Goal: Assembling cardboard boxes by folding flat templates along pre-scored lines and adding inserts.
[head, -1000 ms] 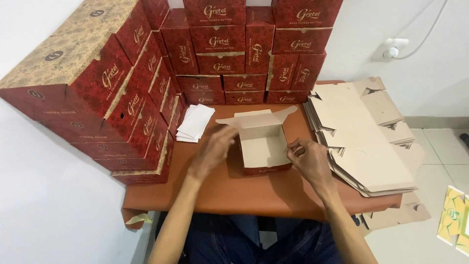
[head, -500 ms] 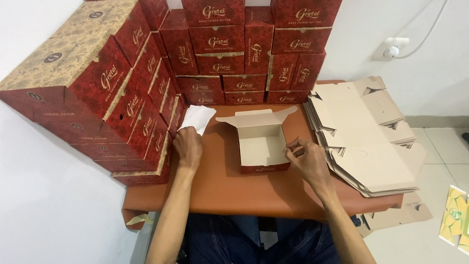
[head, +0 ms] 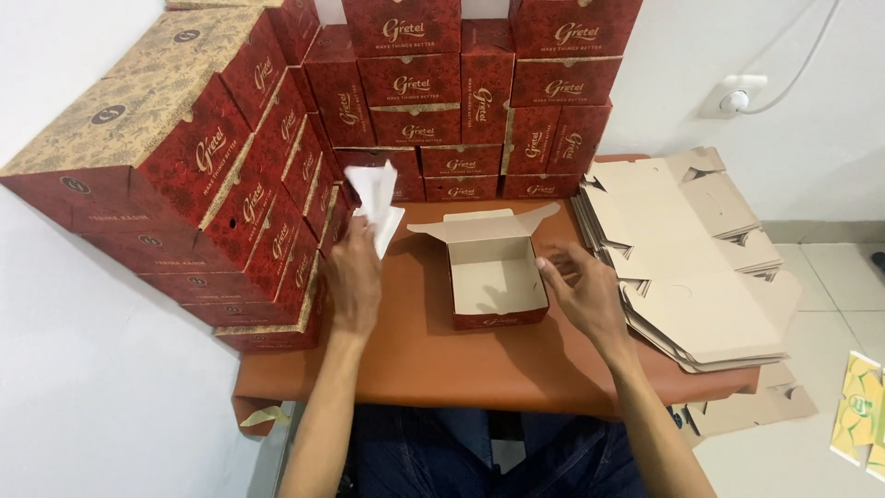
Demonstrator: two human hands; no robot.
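Head view: left hand [head: 353, 277] grips 1 white paper sheet [head: 373, 195] lifted off the paper stack [head: 387, 231]; right hand [head: 583, 293], fingers loosely spread and empty, hovers beside the open box [head: 493, 277] mid-surface [head: 415, 350]. Step in hand looks like lining the box; the next move likely calls for carrying the sheet rightward over the opening.

We had only one view, from the camera worn on the person's head, and it looked steeply down and forward over a brown table [head: 442, 360]. It sat close enough that both forearms entered from the near edge, the left hand [head: 355, 277] left of centre and the right hand [head: 581, 290] right of centre. The far edge took in stacked red boxes [head: 461, 92] against a white wall [head: 784, 55] (the stack also filled the left side). At the right we saw flat cardboard blanks [head: 701, 249] and tiled floor [head: 830, 286]. No second view shared the scene.
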